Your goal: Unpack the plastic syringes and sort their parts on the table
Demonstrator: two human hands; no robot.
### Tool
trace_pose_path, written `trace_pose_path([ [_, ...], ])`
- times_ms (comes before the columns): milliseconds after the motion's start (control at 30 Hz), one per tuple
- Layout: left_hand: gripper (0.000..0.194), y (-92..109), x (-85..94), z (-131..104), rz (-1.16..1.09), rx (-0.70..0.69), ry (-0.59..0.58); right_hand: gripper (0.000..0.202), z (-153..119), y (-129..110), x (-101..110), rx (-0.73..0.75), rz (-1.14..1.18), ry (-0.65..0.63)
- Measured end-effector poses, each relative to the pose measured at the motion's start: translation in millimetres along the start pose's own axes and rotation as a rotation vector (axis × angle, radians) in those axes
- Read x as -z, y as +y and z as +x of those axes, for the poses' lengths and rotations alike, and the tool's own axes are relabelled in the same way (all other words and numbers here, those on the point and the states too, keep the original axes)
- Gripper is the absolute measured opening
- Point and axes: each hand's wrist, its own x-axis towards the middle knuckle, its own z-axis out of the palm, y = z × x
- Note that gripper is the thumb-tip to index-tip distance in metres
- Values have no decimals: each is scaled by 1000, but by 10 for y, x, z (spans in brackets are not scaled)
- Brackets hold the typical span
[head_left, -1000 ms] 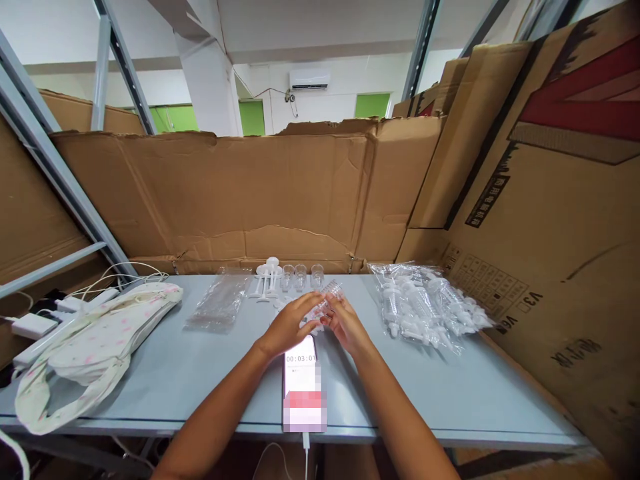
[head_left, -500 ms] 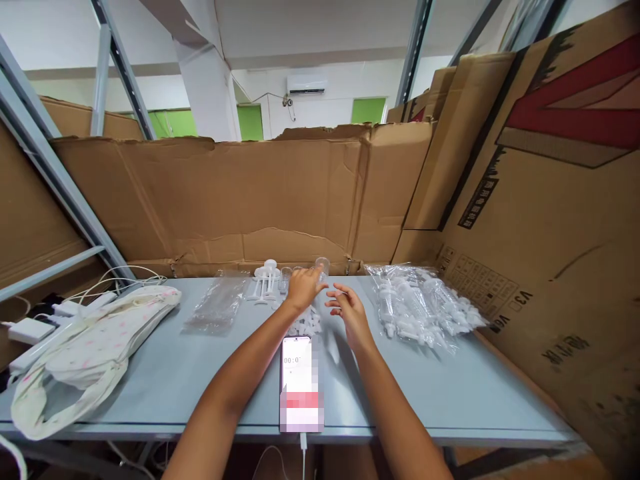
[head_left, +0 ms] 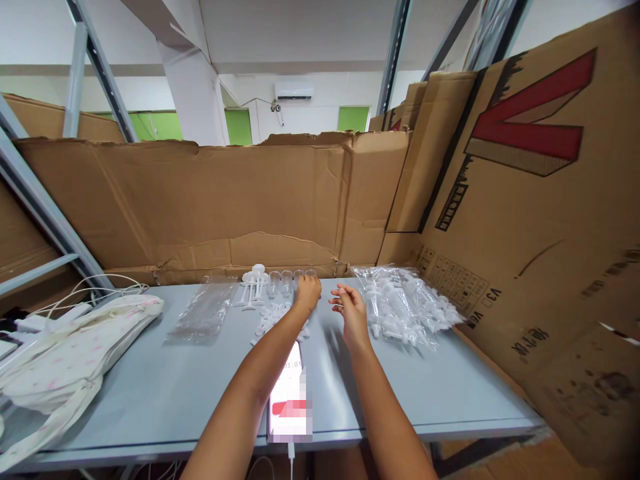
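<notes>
Near the back of the table, my left hand [head_left: 309, 291] is closed at the right end of a row of clear plastic cylinders. Its fingers are around the rightmost clear plastic cylinder [head_left: 311, 273], whose rim shows above them. Beside it in the row stands another clear plastic cylinder [head_left: 287, 281]. White plungers with round discs [head_left: 255, 283] stand to the left. Below the row lies a pile of small white plastic parts [head_left: 270, 319], partly behind my left forearm. My right hand [head_left: 350, 307] hovers to the right, open, fingers slightly curled and apart, with nothing visible in it.
A clear bag of white plastic parts [head_left: 400, 303] lies on the right. A flat clear plastic bag [head_left: 200, 317] is at the left, near a white fabric bag [head_left: 85, 357]. A phone [head_left: 290, 420] lies at the front edge, cabled. Cardboard [head_left: 225, 193] walls the back.
My left hand has lowered the clear cylinder into the right end of the row. My right hand stays nearby, open. The view has turned slightly to the right.
</notes>
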Motion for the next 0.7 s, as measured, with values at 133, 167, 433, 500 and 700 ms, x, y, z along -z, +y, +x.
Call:
trace_pose_path([
  [133, 50, 4, 1, 7, -18, 10, 16, 28, 80, -58, 76, 48, -78, 45],
  [167, 50, 10, 0, 8, -25, 14, 21, 29, 107, -95, 128, 89, -140, 69],
  [433, 49, 43, 78, -56, -103, 43, 84, 60, 185, -654, 1076, 268, -1225, 535],
  [500, 46, 43, 148, -105, -120, 28, 102, 69, 203, -710, 1354, 86, -1330, 578],
  [700, 32, -24, 401, -442, -299, -60, 215, 66, 406, -466, 1964, -24, -1200, 451],
])
